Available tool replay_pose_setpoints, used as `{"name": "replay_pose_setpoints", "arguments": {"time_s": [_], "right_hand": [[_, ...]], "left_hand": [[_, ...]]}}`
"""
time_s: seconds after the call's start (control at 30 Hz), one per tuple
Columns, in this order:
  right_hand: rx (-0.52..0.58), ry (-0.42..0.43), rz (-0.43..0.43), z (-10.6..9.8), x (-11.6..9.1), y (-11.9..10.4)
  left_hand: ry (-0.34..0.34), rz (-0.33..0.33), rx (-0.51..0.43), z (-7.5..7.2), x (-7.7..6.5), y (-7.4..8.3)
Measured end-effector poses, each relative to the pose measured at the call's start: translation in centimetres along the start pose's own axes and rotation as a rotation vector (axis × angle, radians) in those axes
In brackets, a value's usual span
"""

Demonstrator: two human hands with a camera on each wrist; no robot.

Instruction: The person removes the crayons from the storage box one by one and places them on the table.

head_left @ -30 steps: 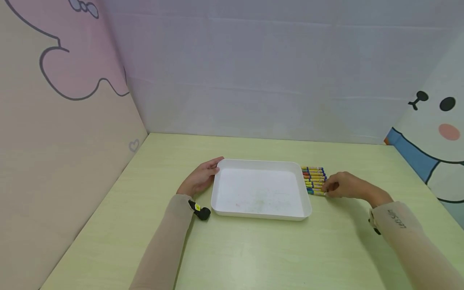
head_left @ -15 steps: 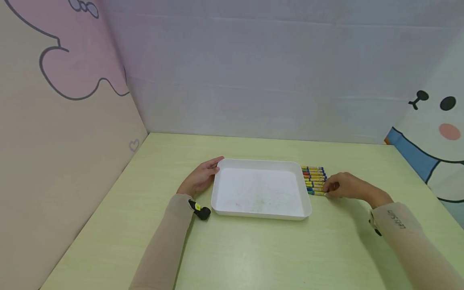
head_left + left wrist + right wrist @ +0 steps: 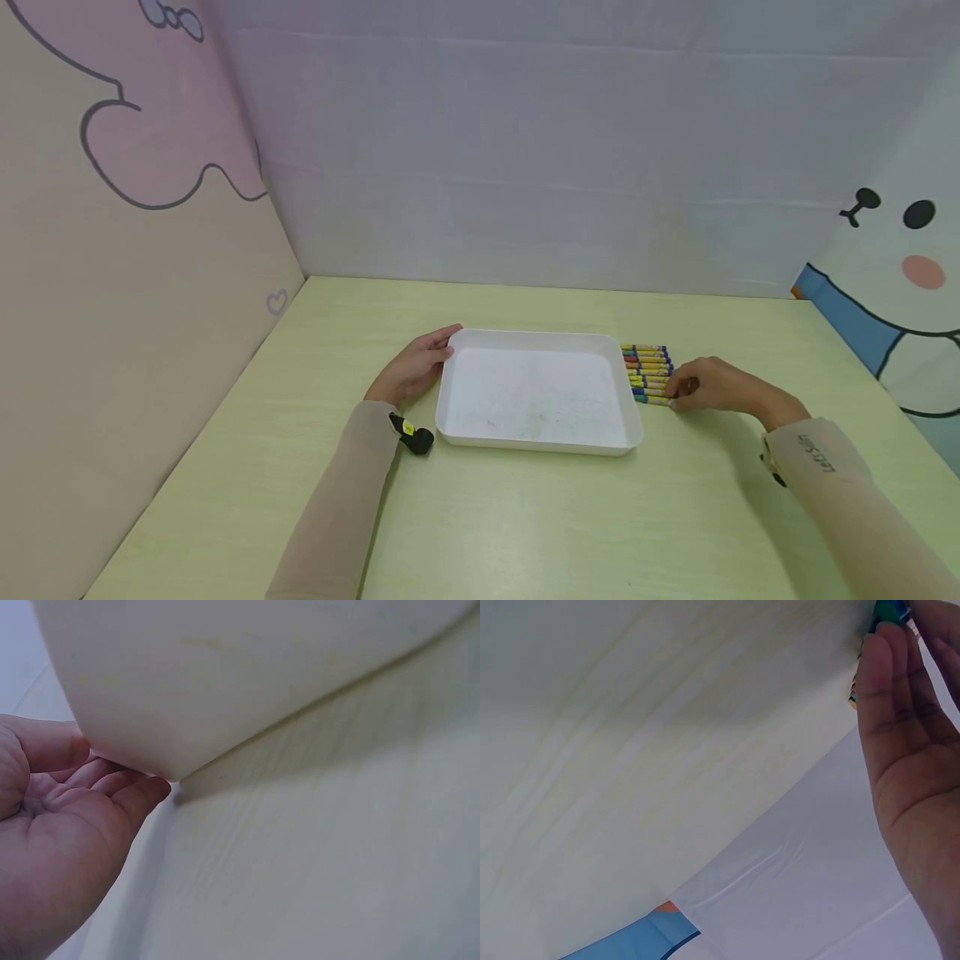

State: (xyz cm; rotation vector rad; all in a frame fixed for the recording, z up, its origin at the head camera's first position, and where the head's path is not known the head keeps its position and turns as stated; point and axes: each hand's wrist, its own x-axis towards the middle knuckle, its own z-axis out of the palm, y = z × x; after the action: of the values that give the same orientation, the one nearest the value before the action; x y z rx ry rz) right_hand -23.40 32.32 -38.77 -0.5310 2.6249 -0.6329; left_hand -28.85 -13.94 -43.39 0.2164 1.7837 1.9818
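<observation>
A shallow white tray [image 3: 536,387] lies on the pale table in the head view, with faint coloured smudges on its floor. My left hand [image 3: 411,368] grips its left edge near the far corner; in the left wrist view the thumb lies against the tray wall [image 3: 202,682] and the fingers curl round the corner. Along the tray's right side is a row of several wax crayons [image 3: 647,360], their left ends partly hidden by the rim. My right hand [image 3: 723,385] pinches the outer end of the nearest crayon [image 3: 651,400], which shows green and blue [image 3: 891,609] between the fingers.
The yellow-green table [image 3: 510,517] stretches around the tray on all sides. A pale back wall [image 3: 525,167] rises behind it, with printed side panels [image 3: 150,333] at left and right. Black wrist straps [image 3: 417,440] sit at the cuffs.
Almost nothing differs: both hands keep their places at the tray and crayons. The whole head view has shifted very slightly.
</observation>
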Motion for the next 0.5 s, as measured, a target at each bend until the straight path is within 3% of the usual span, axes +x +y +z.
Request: {"name": "replay_pose_setpoints", "arguments": {"time_s": [0.33,0.5], "right_hand": [[-0.024,0.038,-0.044,-0.60,0.04,-0.47],[-0.006,0.008,0.001,-0.91,0.04,-0.87]], "left_hand": [[0.034,0.004,0.058,-0.22,0.43,-0.15],[0.010,0.017,0.117,-0.83,0.36,-0.01]]}}
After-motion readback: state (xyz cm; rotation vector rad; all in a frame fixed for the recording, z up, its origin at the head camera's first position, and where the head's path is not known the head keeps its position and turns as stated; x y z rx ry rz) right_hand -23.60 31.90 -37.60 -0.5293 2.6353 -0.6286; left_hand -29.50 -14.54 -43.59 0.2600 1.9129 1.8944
